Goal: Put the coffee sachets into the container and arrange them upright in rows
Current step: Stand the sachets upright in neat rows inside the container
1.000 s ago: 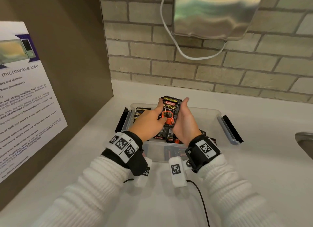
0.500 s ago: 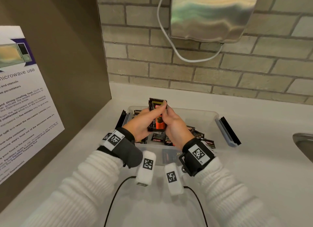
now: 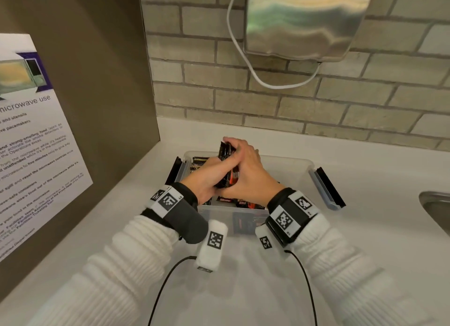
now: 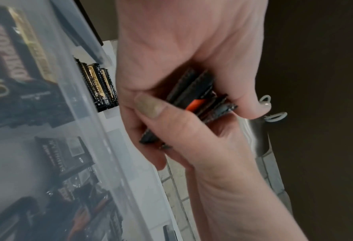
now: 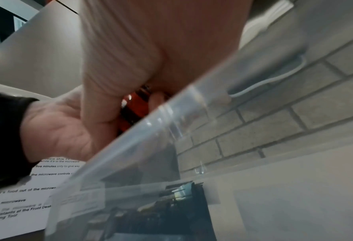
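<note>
A clear plastic container sits on the white counter. Both hands hold a small stack of black and orange coffee sachets edge-on above its left half. My left hand grips the stack from the left; in the left wrist view its fingers curl round the sachets. My right hand covers the stack from the right and top, with the thumb pressed on it. A few sachets stand upright at the container's left end. More sachets lie loose on its floor.
The container's dark lid clips fold out at both ends. A brown side panel with a microwave notice stands on the left. A steel dispenser hangs on the brick wall, and a sink edge is at right.
The stack was turned from face-on to edge-on and tilted left. My right hand moved over its top, and both hands shifted slightly left above the container.
</note>
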Motion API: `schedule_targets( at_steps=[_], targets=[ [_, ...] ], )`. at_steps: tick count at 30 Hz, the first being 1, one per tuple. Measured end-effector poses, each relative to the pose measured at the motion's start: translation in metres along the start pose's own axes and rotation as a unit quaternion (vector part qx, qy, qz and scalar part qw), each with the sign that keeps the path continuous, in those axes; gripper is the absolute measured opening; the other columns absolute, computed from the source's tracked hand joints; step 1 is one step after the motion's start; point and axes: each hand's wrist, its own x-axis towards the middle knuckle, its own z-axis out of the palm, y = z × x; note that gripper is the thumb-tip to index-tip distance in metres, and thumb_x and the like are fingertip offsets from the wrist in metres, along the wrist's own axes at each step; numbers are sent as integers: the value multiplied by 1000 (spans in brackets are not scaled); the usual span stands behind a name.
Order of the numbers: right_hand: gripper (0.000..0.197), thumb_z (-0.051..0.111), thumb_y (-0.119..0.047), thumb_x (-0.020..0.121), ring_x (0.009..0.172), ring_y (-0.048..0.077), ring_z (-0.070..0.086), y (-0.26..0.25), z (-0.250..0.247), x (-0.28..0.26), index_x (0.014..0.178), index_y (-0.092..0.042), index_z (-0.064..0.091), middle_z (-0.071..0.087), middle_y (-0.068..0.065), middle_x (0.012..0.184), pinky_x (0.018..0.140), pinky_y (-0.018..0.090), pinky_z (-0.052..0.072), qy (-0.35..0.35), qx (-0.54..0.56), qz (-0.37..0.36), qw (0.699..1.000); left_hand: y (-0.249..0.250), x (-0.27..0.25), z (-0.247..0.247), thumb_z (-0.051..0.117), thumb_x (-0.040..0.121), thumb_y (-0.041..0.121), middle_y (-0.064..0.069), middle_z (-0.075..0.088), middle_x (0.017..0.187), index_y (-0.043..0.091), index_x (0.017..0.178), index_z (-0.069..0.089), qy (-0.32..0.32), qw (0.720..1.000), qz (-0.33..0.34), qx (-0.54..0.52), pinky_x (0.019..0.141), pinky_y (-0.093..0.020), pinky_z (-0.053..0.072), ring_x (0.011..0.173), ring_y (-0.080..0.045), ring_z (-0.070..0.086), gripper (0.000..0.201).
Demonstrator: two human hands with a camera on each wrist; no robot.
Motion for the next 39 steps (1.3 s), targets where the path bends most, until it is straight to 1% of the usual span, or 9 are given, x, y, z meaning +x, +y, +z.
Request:
schedule_targets(
  at_steps=[3, 7, 12, 16, 23, 29, 32, 35, 39],
  targets=[
    [98, 84, -20, 55, 117, 16, 35, 0, 4, 0, 136, -11, 29, 34, -2, 121, 105, 44, 35, 30, 21, -18, 999, 1, 0, 0, 58, 77, 54, -14, 63, 121, 10, 121, 57, 10, 999, -1, -32, 99, -38, 47, 111, -23, 62, 63],
    [124, 87, -31, 55, 135, 16, 23, -1, 6, 0, 148, -12, 7, 24, 4, 147, 115, 33, 21, -14, 26, -2, 1000, 0, 0, -1, 52, 85, 51, -10, 66, 115, 16, 115, 59, 23, 999, 19, -26, 89, -31, 52, 104, -18, 65, 46],
    [90, 81, -25, 53, 108, 18, 41, -1, 13, 3, 130, -10, 37, 42, 0, 112, 94, 45, 42, 76, -25, -21, 997, 2, -2, -3, 46, 88, 53, -9, 67, 112, 14, 116, 58, 8, 1000, 16, 19, 90, -30, 51, 102, -17, 64, 49],
    [115, 82, -32, 56, 127, 18, 30, -1, 13, 7, 146, -13, 15, 34, 4, 138, 109, 37, 29, 27, -28, 10, 999, 3, -2, -3, 42, 92, 50, -7, 68, 106, 17, 112, 60, 16, 998, 33, 56, 85, -24, 51, 96, -14, 65, 42],
    [81, 75, -25, 57, 97, 16, 34, 5, 10, 12, 127, -8, 39, 37, 1, 104, 84, 29, 37, 85, -105, -16, 991, 8, -6, -19, 54, 92, 27, -9, 66, 109, 13, 114, 55, -9, 991, 32, 132, 91, -31, 52, 101, -17, 64, 25],
    [94, 82, -34, 52, 101, 28, 40, -2, 13, 12, 130, -3, 39, 43, 13, 114, 81, 38, 45, 95, -192, -26, 976, 17, -8, -23, 55, 87, 2, -3, 56, 97, 12, 127, 37, -8, 961, 40, 275, 78, -27, 54, 87, -13, 58, 45],
    [116, 86, -40, 52, 113, 20, 26, -16, -6, 16, 142, -10, 19, 29, 8, 125, 92, 28, 31, -1, -136, 13, 991, 22, -6, -25, 51, 90, 7, -4, 55, 106, 12, 132, 30, 15, 948, 53, 315, 89, -33, 49, 97, -16, 56, 48],
    [85, 74, -28, 75, 118, 18, 35, -27, -40, 17, 143, -12, 25, 36, 9, 130, 98, 26, 33, -61, -15, 55, 997, 26, -5, -29, 49, 92, 8, -4, 55, 115, 10, 135, 28, 15, 947, 66, 315, 91, -25, 48, 104, -12, 55, 48],
    [39, 55, -11, 91, 73, 12, 57, -30, -74, 28, 130, -9, 48, 59, 10, 109, 71, 31, 53, -76, -6, 91, 993, 34, 0, -17, 51, 92, 8, -6, 57, 119, 8, 135, 27, -11, 959, 71, 272, 96, -27, 48, 107, -14, 57, 49]
  ],
)
